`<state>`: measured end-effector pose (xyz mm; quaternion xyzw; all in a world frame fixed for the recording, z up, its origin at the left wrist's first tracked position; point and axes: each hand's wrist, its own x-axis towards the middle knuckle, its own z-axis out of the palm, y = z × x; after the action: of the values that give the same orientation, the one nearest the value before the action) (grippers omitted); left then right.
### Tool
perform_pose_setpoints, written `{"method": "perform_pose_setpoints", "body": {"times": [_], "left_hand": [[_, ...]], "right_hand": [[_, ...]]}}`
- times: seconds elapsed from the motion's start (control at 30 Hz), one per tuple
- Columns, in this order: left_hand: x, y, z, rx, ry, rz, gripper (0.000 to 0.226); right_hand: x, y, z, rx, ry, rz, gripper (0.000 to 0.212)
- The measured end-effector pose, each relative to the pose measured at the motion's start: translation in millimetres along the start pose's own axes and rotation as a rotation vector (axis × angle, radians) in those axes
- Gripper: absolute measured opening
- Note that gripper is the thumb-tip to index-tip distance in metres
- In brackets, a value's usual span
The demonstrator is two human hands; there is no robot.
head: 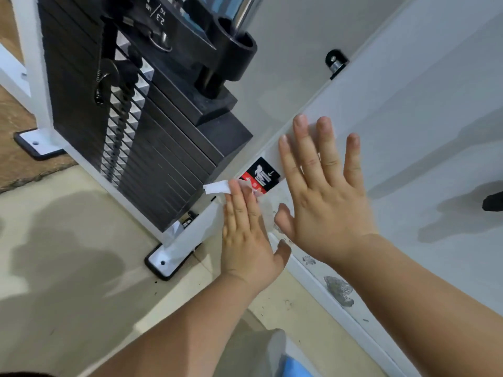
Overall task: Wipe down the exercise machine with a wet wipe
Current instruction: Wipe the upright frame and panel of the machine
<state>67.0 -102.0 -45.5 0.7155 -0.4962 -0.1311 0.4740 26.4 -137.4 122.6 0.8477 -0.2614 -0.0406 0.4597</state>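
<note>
white wet wipe [217, 188] sits under your left hand [246, 235], whose straight fingers press it flat against the pale upright [194, 229] of the exercise machine [81, 77], just beside a red and black warning sticker [262, 172]. your right hand [324, 205] is spread wide, palm flat on the pale panel [408, 110], holding nothing. the black weight stack [163, 159] stands left of both hands.

Beige floor [68, 240]; shadowed white wall [449, 268]
</note>
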Motion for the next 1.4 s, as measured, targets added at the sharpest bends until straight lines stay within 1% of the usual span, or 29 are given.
{"method": "perform_pose_setpoints", "body": {"times": [0.07,0.13,0.23,0.27,0.37,0.43,0.53,0.6,0.67,0.73,0.8,0.9,0.93,0.97,1.03,1.07,1.13,1.2,1.23,1.33,1.4], "left_hand": [[-17.9,-18.6,14.3,0.021,-0.077,-0.061,0.126],[-29.8,-40.4,21.5,0.07,-0.171,-0.072,0.122],[-34.9,-73.0,15.0,0.04,-0.395,-0.076,0.118],[-34.6,-80.3,11.8,0.035,-0.428,-0.081,0.118],[-35.8,-80.9,9.7,0.02,-0.407,-0.102,0.124],[-31.7,-67.4,9.4,-0.043,-0.34,-0.12,0.126],[-14.5,-50.7,3.3,-0.159,-0.179,-0.065,0.105],[-5.8,-48.3,0.5,-0.168,-0.145,-0.052,0.103],[-8.5,-54.0,4.4,-0.136,-0.179,-0.106,0.105],[-16.3,-60.3,10.4,-0.138,-0.269,-0.266,0.113],[-20.0,-61.0,17.7,-0.192,-0.365,-0.447,0.122],[-18.8,-62.0,31.0,-0.24,-0.365,-0.562,0.111],[-19.2,-67.1,36.9,-0.238,-0.367,-0.584,0.107],[-20.6,-75.4,43.6,-0.211,-0.38,-0.604,0.103],[-24.8,-96.3,57.0,-0.141,-0.418,-0.648,0.105],[-26.9,-106.5,63.0,-0.135,-0.422,-0.659,0.109],[-30.5,-124.0,71.7,-0.172,-0.397,-0.673,0.128],[-33.0,-140.3,75.9,-0.224,-0.397,-0.699,0.143],[-34.6,-148.4,77.4,-0.249,-0.408,-0.723,0.147],[-34.6,-174.7,84.3,-0.263,-0.476,-0.825,0.145],[-31.5,-186.0,86.8,-0.269,-0.504,-0.894,0.137]], "right_hand": [[-6.4,-15.4,8.7,0.027,-0.025,-0.035,0.098],[-13.8,-29.4,18.9,0.038,-0.043,-0.06,0.101],[-17.8,-43.3,28.9,0.054,-0.045,-0.051,0.104],[-16.9,-46.2,30.4,0.06,-0.045,-0.042,0.104],[-13.7,-53.4,31.0,0.086,-0.048,-0.012,0.103],[-14.3,-58.1,30.3,0.099,-0.05,0.011,0.102],[-13.9,-62.0,29.5,0.11,-0.067,0.013,0.104],[-12.5,-61.9,30.7,0.107,-0.069,0.005,0.103],[-11.0,-62.2,33.2,0.104,-0.059,0.003,0.102],[-10.5,-64.5,36.8,0.113,-0.031,0.017,0.101],[-11.4,-71.5,39.6,0.125,0.001,0.028,0.097],[-13.7,-91.2,44.1,0.148,0.022,0.009,0.075],[-14.2,-99.0,46.4,0.163,0.012,-0.008,0.075],[-15.1,-106.6,49.6,0.163,-0.009,-0.039,0.076],[-18.0,-118.8,56.7,0.105,-0.056,-0.106,0.078],[-19.7,-122.8,60.8,0.065,-0.077,-0.134,0.078],[-22.5,-126.0,69.6,0.001,-0.122,-0.158,0.076],[-24.4,-125.5,76.4,-0.004,-0.147,-0.159,0.091],[-24.7,-125.5,78.2,0.009,-0.145,-0.156,0.098],[-24.6,-126.7,80.8,0.055,-0.137,-0.16,0.104],[-23.7,-125.5,82.6,0.044,-0.14,-0.184,0.105]]}}
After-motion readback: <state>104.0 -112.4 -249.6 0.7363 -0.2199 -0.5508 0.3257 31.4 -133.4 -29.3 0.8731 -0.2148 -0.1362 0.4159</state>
